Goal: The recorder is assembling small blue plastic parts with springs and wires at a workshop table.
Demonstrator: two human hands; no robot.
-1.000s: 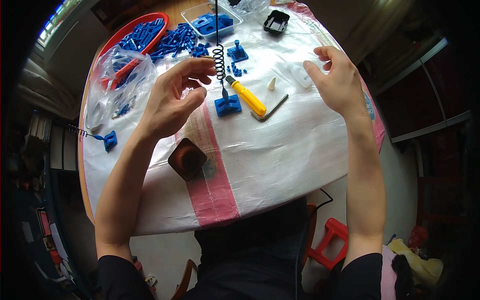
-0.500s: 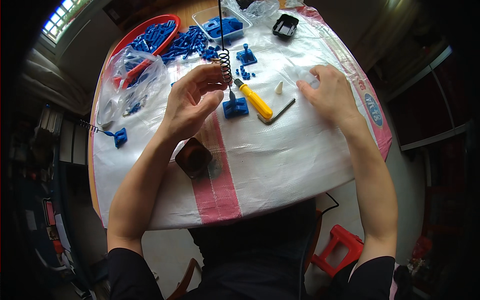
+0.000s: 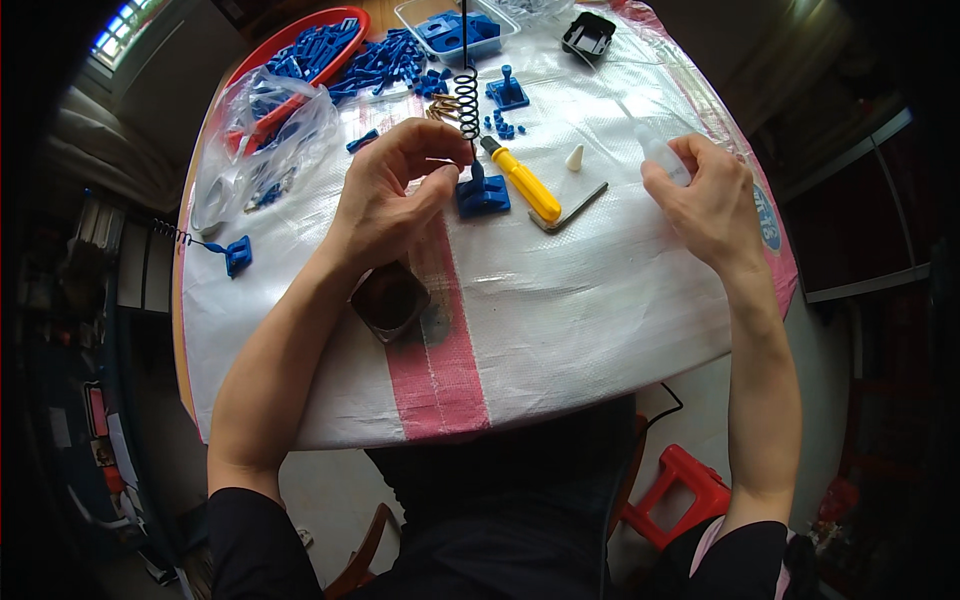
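Observation:
A black spring antenna [image 3: 467, 105] stands upright in a blue square base [image 3: 484, 196]. My left hand [image 3: 395, 190] is curled beside it, thumb and forefinger closed in at its lower end, just above the base. In my right hand [image 3: 712, 200] is a translucent white squeeze bottle [image 3: 660, 155] with a long thin nozzle pointing away from me. Between the hands lie a yellow-handled screwdriver [image 3: 525, 182], a hex key [image 3: 585, 205] and a white cone-shaped cap [image 3: 575, 158]. A dark brown square jar [image 3: 390, 303] stands by my left wrist.
At the back are a red basin [image 3: 362, 25] of blue parts, a clear tub [image 3: 505, 42], a plastic bag [image 3: 215, 180] and a black tray [image 3: 588, 38]. A blue base with a peg [image 3: 508, 92] and brass-coloured pins [image 3: 443, 108] lie nearer. Another sprung base [image 3: 238, 256] sits left.
My right hand has moved rightward with the bottle, whose nozzle shows more clearly. My left thumb and forefinger have come closer to the antenna's lower end. The whole view has shifted slightly.

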